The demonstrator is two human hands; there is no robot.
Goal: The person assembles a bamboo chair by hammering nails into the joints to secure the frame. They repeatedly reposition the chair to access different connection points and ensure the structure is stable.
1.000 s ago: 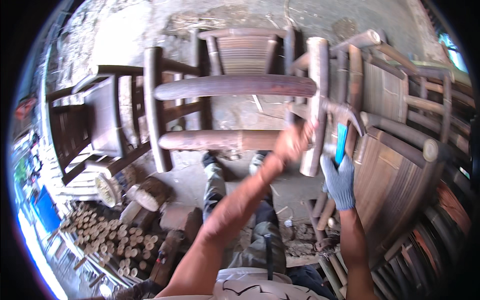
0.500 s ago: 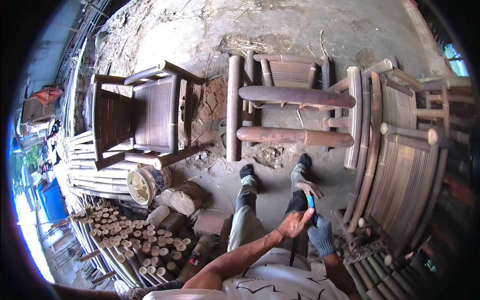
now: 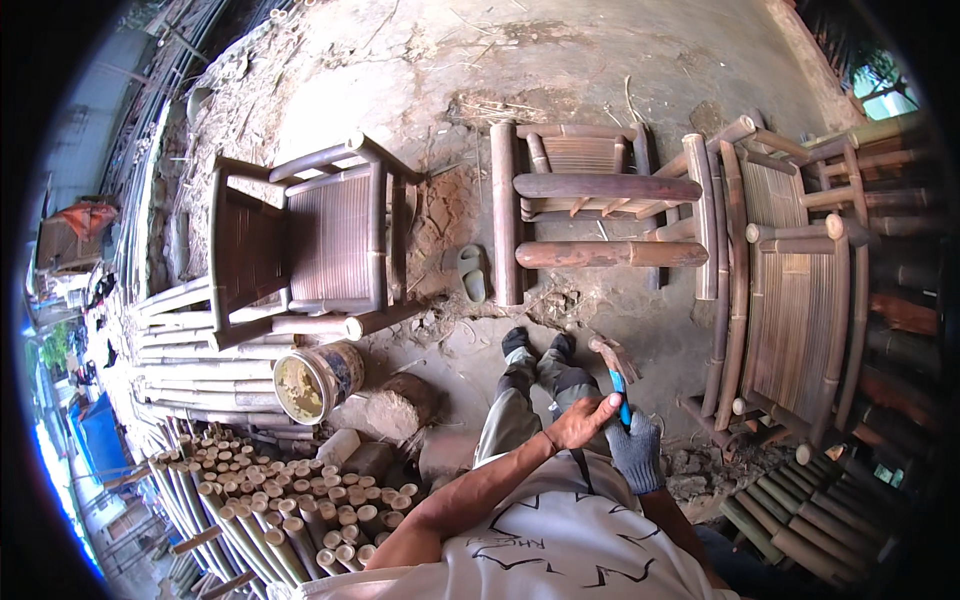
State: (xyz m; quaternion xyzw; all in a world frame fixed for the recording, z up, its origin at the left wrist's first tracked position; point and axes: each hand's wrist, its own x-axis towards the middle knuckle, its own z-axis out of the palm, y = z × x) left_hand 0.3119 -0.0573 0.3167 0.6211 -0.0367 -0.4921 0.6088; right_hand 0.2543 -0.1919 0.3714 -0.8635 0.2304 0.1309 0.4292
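Both of my hands are closed around the handle of a hammer (image 3: pixel 613 362), low in front of my body. Its metal head points away from me, and its grip is blue and black. My bare left hand (image 3: pixel 580 423) has its thumb along the blue part of the grip. My right hand (image 3: pixel 638 455), in a grey knitted glove, wraps the lower, darker part. Straight ahead stands a bamboo frame (image 3: pixel 610 254) with two thick parallel rails, beyond the hammer and not touched.
Bamboo chairs stand at left (image 3: pixel 335 240) and right (image 3: pixel 800 320). A stained bucket (image 3: pixel 300 388) lies tilted beside a log stump (image 3: pixel 395 408). Cut bamboo poles (image 3: pixel 290 490) stand bundled at lower left; more bamboo (image 3: pixel 790 530) lies at lower right. A sandal (image 3: pixel 471 274) rests near the frame.
My feet have come closer together, and my view has shifted a little. The hammer stays in both hands; its head shows more clearly and a little farther to the left.
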